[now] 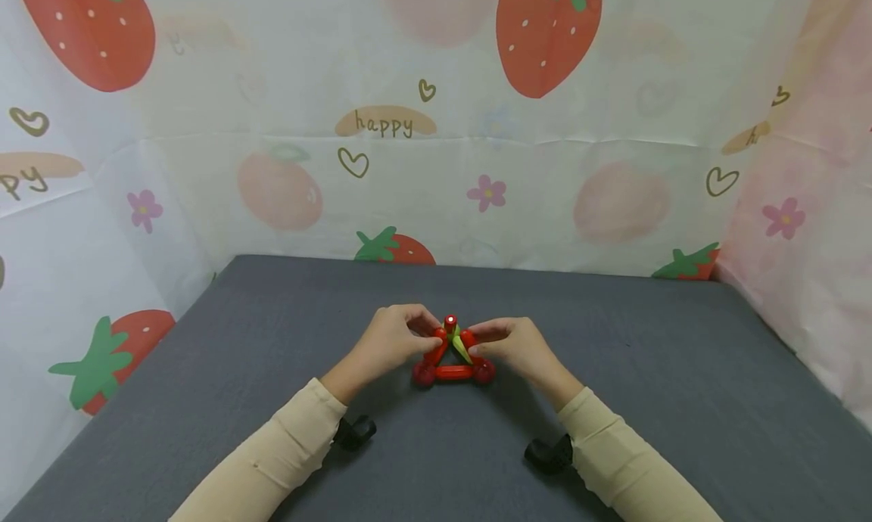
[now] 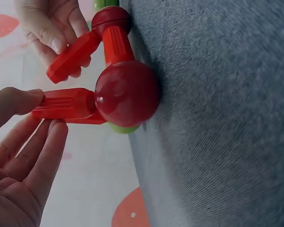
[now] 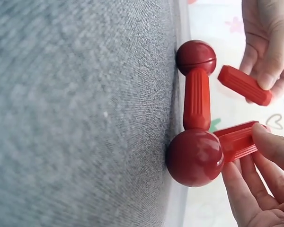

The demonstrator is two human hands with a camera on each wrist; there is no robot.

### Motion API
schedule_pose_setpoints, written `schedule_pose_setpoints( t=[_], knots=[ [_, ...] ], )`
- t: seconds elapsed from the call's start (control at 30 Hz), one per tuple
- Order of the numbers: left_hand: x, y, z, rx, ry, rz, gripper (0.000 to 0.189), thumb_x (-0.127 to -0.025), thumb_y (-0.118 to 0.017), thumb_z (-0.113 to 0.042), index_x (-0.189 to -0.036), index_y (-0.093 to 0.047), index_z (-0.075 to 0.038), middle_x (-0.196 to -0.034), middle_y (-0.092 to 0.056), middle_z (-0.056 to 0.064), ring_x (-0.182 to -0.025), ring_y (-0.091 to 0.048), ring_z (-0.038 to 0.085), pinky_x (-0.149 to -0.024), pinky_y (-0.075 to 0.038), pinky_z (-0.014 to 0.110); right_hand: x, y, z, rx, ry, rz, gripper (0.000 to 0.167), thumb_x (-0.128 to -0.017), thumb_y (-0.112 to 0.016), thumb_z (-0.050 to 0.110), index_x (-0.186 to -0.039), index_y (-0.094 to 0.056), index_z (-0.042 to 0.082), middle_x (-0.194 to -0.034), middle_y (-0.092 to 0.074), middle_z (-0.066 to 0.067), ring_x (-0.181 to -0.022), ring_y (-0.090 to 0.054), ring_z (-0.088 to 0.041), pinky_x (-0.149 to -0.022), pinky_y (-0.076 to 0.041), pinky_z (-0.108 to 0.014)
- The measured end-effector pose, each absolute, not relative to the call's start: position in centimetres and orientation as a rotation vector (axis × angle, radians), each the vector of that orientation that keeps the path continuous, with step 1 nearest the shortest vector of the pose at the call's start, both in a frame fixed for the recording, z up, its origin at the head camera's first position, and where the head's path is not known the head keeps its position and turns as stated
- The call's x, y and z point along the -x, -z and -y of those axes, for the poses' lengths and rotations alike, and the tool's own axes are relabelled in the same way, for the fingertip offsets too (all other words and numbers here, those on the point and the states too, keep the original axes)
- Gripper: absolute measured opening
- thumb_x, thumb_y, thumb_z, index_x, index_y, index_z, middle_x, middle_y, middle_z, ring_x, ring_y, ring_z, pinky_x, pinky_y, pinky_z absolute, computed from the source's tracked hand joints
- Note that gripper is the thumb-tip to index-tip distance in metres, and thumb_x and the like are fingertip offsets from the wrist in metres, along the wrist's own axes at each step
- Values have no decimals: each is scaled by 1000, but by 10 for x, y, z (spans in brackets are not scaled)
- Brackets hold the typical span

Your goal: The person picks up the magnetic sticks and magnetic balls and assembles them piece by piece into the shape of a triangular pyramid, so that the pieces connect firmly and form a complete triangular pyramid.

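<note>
On the dark cloth, two glossy dark red balls are joined by a lying red rod. My left hand pinches a ridged red rod between thumb and fingers, tilted up by the left ball. Whether that rod touches the ball, I cannot tell. With thumb and fingertips my right hand holds another red rod, its lower end at the right ball. Behind these, a yellow-green rod slants between the hands, and a red rod shows its end on top.
Dark grey cloth covers the tabletop. A pale curtain printed with strawberries, hearts and flowers stands along the back and both sides. Black wrist mounts hang under both sleeves.
</note>
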State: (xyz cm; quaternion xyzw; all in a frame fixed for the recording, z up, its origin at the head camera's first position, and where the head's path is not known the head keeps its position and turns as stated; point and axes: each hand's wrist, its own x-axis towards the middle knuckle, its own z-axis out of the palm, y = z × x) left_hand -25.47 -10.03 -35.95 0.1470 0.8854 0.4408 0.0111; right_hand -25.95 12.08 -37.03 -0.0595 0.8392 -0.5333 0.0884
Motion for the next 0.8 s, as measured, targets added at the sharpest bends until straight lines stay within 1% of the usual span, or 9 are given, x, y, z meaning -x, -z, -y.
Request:
schedule_pose_setpoints(
  t=[0.2,0.37,0.47,0.57,0.67,0.8],
  knots=[
    [254,363,99,-441,-1381,-2736,12,-86,-77,-16,-98,-74,-16,-91,-73,-3,-83,-66,11,-72,-54,28,260,370,-119,178,1573,-2513,29,-85,-78,13,-114,-75,8,-114,-74,-11,-103,-66,-19,-86,-57,-34],
    [254,363,99,-378,-1443,-2673,25,-85,-78,-14,-109,-71,-12,-97,-73,0,-87,-66,12,-76,-56,29,263,369,-119,239,1533,-2521,33,-86,-77,11,-119,-72,8,-115,-74,-11,-103,-68,-19,-88,-58,-35],
    [255,363,100,-334,-1473,-2624,32,-84,-78,-12,-115,-69,-11,-101,-72,2,-89,-66,14,-78,-57,31,266,367,-119,346,1462,-2553,39,-87,-76,9,-125,-69,9,-115,-73,-11,-101,-68,-19,-86,-59,-35],
    [258,364,101,-318,-1493,-2600,35,-85,-76,-12,-119,-69,-12,-104,-72,4,-92,-66,15,-79,-57,31,269,365,-118,450,1395,-2578,46,-87,-75,8,-132,-65,11,-113,-72,-10,-98,-68,-18,-83,-59,-34],
    [261,367,101,-323,-1513,-2593,38,-86,-74,-12,-123,-69,-14,-106,-72,5,-94,-66,16,-79,-58,31,272,363,-117,504,1347,-2605,48,-87,-74,7,-134,-64,13,-108,-72,-9,-94,-68,-17,-80,-59,-33],
    [263,370,101,-326,-1514,-2591,40,-87,-75,-12,-126,-68,-17,-108,-73,6,-94,-66,16,-78,-57,32,274,363,-116,508,1342,-2603,49,-87,-75,7,-135,-64,13,-108,-71,-10,-94,-68,-17,-79,-59,-33]
  ],
)
